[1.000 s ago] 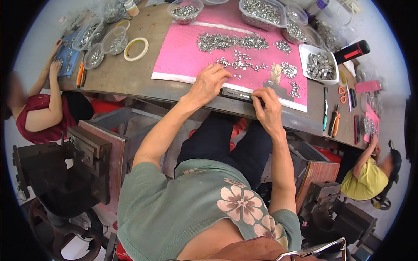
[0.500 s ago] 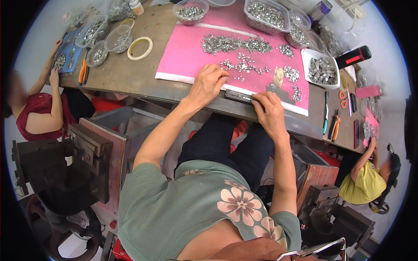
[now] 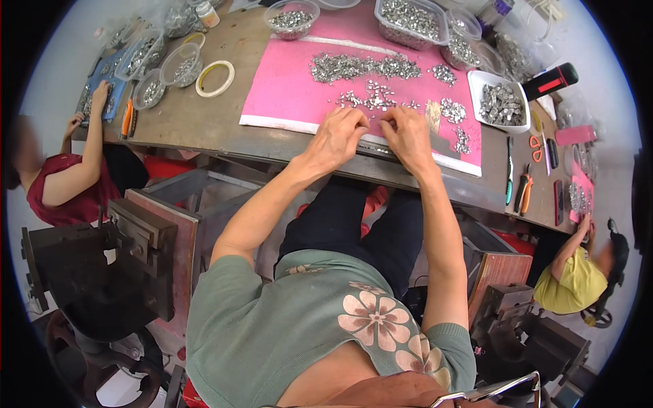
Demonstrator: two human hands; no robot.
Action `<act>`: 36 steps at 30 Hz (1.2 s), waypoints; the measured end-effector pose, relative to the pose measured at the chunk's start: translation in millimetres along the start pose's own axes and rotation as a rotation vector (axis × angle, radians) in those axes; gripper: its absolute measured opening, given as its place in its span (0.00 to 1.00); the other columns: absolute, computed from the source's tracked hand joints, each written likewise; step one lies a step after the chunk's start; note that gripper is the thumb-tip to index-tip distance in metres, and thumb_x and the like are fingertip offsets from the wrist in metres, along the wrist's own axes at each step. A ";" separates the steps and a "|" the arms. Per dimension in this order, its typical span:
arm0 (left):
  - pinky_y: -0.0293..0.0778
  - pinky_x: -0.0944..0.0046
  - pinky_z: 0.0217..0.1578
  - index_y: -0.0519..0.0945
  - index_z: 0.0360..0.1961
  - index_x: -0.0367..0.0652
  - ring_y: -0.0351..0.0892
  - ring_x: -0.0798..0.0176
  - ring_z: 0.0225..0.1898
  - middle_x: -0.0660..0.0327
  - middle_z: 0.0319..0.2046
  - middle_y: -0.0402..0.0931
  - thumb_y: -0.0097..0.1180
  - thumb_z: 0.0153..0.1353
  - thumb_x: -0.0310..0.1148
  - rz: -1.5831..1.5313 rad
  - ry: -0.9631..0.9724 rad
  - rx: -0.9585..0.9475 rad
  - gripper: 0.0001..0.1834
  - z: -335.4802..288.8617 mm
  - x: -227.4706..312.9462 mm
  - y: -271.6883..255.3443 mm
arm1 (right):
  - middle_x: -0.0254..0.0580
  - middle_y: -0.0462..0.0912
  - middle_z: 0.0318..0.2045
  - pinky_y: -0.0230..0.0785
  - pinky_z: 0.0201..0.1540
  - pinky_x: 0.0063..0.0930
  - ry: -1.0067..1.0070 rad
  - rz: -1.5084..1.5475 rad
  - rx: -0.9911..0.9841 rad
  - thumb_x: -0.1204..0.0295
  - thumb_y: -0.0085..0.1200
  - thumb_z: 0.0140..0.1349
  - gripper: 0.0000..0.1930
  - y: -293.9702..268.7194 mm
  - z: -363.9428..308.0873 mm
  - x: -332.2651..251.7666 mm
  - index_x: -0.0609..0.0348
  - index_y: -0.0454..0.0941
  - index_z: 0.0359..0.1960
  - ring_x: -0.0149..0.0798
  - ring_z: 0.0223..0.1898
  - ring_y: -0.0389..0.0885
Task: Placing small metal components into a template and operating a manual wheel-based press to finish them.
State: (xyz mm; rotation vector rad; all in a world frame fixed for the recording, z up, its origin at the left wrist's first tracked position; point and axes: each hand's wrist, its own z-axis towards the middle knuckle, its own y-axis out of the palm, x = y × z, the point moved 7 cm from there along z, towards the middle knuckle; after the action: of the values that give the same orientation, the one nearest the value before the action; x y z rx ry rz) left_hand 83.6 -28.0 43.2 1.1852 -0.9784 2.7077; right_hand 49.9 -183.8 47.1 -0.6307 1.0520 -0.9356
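Near the front edge of the pink cloth point(image 3: 286, 92), my left hand point(image 3: 339, 138) is closed in a pinch, fingertips pointing right. My right hand point(image 3: 410, 139) faces it a short gap away, also pinched. Whatever the fingertips hold is too small or hidden to make out. Below and between the hands lies a dark narrow bar point(image 3: 376, 149), partly covered by them. Just beyond the fingers, small loose silvery metal pieces point(image 3: 379, 95) are scattered. A longer heap of metal parts point(image 3: 364, 68) sits farther back, with smaller piles point(image 3: 452, 110) to the right.
A white tub point(image 3: 474, 88) of metal parts stands at right, beside pliers point(image 3: 522, 194) and a teal-handled tool point(image 3: 509, 173). Clear tubs point(image 3: 377, 27) line the back. A tape roll point(image 3: 215, 79) lies at left. Two people work at either side, one in red point(image 3: 68, 183), one in yellow point(image 3: 571, 282).
My right hand has left the dark bar's right end and moved up and left. My left hand has shifted slightly right and down, so the two hands are closer together.
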 end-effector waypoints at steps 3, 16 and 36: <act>0.71 0.49 0.41 0.77 0.37 0.38 0.75 0.44 0.36 0.52 0.30 0.76 0.59 0.61 0.23 -0.164 -0.073 -0.025 0.04 -0.5 20.2 9.5 | 0.45 0.82 0.31 0.69 0.43 0.43 0.010 0.081 0.016 0.73 0.63 0.59 0.05 -27.9 -10.4 -2.1 0.60 0.81 0.33 0.50 0.35 0.81; 0.70 0.52 0.40 0.76 0.35 0.38 0.74 0.48 0.37 0.55 0.33 0.75 0.60 0.59 0.22 -0.018 0.125 0.066 0.05 -8.6 51.4 38.3 | 0.44 0.76 0.34 0.66 0.42 0.42 -0.097 -0.036 0.085 0.80 0.61 0.57 0.06 -49.1 -62.0 -22.3 0.61 0.77 0.35 0.50 0.38 0.76; 0.71 0.50 0.51 0.79 0.46 0.39 0.76 0.47 0.45 0.54 0.41 0.78 0.64 0.57 0.26 0.103 0.248 0.076 0.15 -20.4 54.3 35.8 | 0.42 0.78 0.34 0.67 0.42 0.40 -0.151 -0.141 0.101 0.80 0.61 0.56 0.07 -52.3 -62.9 -31.1 0.60 0.78 0.35 0.47 0.37 0.77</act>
State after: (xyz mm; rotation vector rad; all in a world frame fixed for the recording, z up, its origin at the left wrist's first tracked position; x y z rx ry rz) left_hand 22.3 -57.1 50.1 0.8010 -0.9337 2.9040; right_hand -31.6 -182.1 79.0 -0.6865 0.8287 -1.0402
